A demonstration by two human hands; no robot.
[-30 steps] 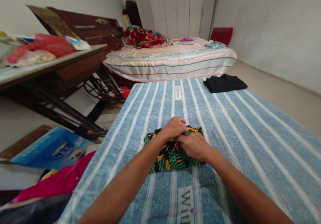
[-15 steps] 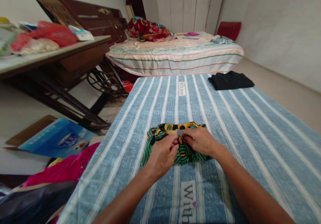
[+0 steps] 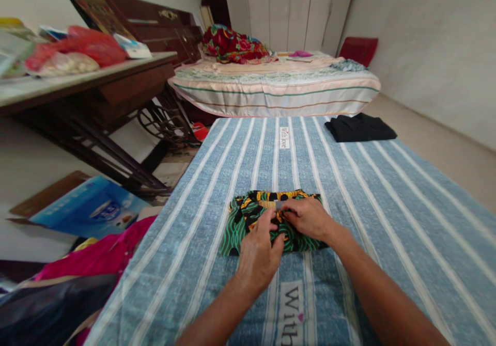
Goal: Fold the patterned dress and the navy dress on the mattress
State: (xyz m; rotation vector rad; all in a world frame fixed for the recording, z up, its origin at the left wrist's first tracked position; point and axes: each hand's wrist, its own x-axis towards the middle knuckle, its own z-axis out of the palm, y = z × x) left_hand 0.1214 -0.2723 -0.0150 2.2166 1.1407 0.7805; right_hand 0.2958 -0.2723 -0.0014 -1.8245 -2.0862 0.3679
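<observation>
Out at nine to ten o'clock: a dark wooden table [image 3: 127,80] on black iron legs, pale smooth top, a crinkled red plastic bag [image 3: 93,46] on it. Lower, at eight o'clock on the floor: a glossy blue carton [image 3: 77,211] lying flat, and a soft heap of pink cloth [image 3: 96,266].

Filling the middle down to six o'clock: a blue striped sheet [image 3: 368,191], woven and taut, white lines running toward twelve. At the centre, a touch toward six: a folded printed garment [image 3: 248,217], a neat rectangle of thin cloth, green leaf lines and orange-yellow on black, a small grey tag at its far edge.

Left hand [image 3: 258,255] on its near edge, fingers stretched over the cloth; pinching or only pressing, cannot tell. Right hand [image 3: 306,218] on its right half, thumb and fingers closed on the fabric beside the tag.

At twelve o'clock: a low mattress [image 3: 271,85] in pastel stripes, a rumpled red floral cloth [image 3: 232,44], pale wardrobe doors [image 3: 290,10]. At one o'clock: a flat black garment [image 3: 360,128] on the sheet, and a red cushion [image 3: 358,50] by the wall.
</observation>
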